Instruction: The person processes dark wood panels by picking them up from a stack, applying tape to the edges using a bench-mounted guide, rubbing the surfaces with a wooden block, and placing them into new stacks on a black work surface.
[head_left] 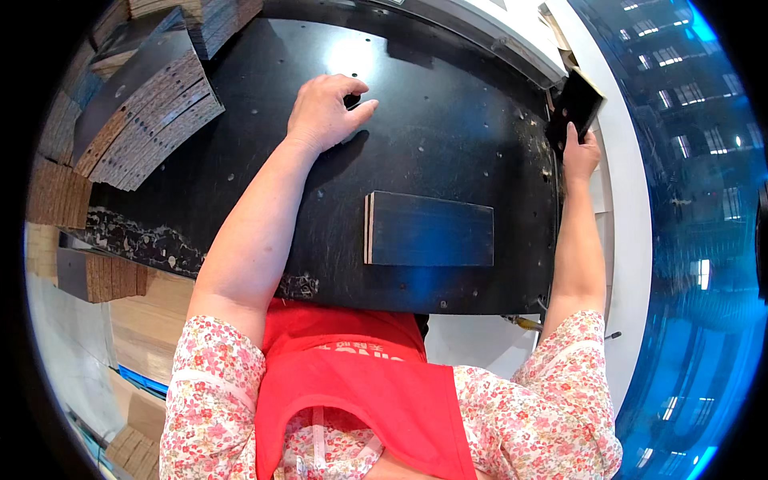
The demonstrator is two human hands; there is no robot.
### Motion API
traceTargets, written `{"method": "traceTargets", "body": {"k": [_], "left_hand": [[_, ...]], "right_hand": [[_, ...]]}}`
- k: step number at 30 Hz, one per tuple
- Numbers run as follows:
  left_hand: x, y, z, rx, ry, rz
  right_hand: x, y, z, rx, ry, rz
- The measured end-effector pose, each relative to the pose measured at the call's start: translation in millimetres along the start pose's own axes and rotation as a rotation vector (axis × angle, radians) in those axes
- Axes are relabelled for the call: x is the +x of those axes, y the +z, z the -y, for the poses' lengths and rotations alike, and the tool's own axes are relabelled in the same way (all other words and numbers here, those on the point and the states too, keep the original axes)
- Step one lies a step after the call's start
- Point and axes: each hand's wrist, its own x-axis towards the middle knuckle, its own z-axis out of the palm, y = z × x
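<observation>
My left hand [326, 114] hovers over the black worktable [256, 120]; its thumb and forefinger are apart with nothing between them, and the other fingers are curled. At the table's right edge, my right hand [582, 156] grips a small dark board [578, 102] with a pale edge. That board is tilted, with my thumb on its face. Two dark rectangular boards [432, 232] lie stacked on the near part of the table, between my arms; their light edges show at the left end.
Stacks of dark-faced chipboard panels [152, 120] crowd the table's far left. More panels [112, 276] sit lower at the left, beside the table. A white machine edge [624, 144] runs along the right, with a shiny blue surface [696, 200] beyond it.
</observation>
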Motion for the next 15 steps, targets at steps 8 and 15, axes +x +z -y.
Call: {"method": "traceTargets", "body": {"k": [8, 15], "left_hand": [[1.8, -0.2, -3.0, -0.019, -0.006, 0.011], [1.6, 1.7, 2.4, -0.040, -0.007, -0.023]], "right_hand": [[-5.0, -1.0, -24.1, -0.002, 0.287, 0.147], [-13.8, 0.6, -8.5, -0.145, -0.003, 0.150]]}}
